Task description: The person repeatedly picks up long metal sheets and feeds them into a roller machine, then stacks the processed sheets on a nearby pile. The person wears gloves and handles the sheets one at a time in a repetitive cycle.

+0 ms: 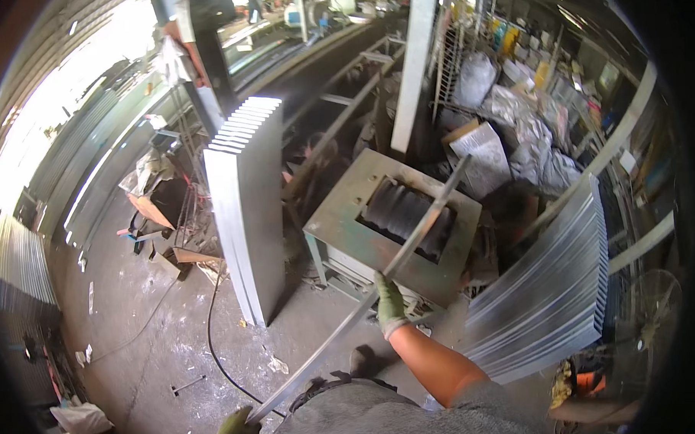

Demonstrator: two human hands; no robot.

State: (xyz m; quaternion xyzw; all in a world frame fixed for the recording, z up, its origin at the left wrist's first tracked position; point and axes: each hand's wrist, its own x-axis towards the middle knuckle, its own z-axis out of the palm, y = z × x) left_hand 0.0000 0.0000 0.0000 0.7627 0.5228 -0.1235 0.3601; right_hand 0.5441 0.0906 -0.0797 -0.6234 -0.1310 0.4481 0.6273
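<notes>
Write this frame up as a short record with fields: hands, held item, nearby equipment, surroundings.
Left hand: gloved left hand, closed on the near end of a long metal bar
Right hand: gloved right hand, gripping the bar farther along
Held item: slants over a metal table and its dark ribbed roller; contact unclear
Left of table: upright stack of metal channels
Right of table: leaning ribbed metal stack
Floor: dark cable

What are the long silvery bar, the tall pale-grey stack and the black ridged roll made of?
Long silvery bar: probably dull metal; it has a soft sheen.
Tall pale-grey stack: likely smooth sheet metal; its thin edges catch bright light.
Black ridged roll: perhaps rubber or dark-coated metal; it looks matte, so I'm unsure.
</notes>
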